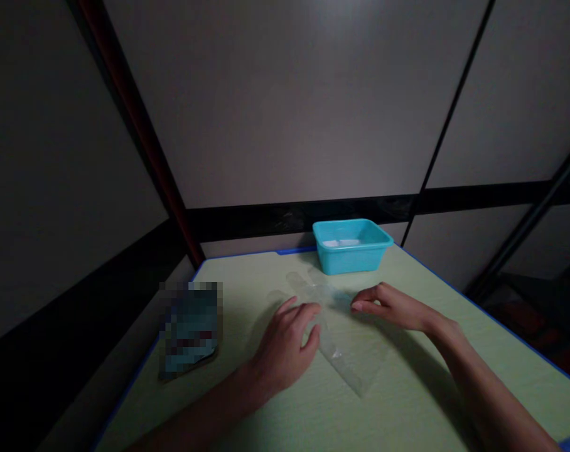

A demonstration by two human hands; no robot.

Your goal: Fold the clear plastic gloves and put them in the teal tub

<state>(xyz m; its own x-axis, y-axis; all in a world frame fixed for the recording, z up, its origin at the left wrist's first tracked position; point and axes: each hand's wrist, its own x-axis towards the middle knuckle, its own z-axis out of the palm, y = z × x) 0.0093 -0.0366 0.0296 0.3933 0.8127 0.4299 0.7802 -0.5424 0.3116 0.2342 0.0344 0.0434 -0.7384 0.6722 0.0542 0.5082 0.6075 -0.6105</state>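
Observation:
A clear plastic glove lies flat on the table, its finger parts toward the back and its wide cuff toward the front right. My left hand is over the left side of this glove, fingers bent but apart, with nothing visible between them. Beyond the glove's right side is my right hand, its thumb and fingers drawn together close to the clear plastic. Whether those fingertips pinch part of the glove cannot be made out.
A turquoise plastic basin with something whitish inside stands at the back of the pale green table. On the left lies a pixelated flat object. A panelled wall rises behind the blue table edge.

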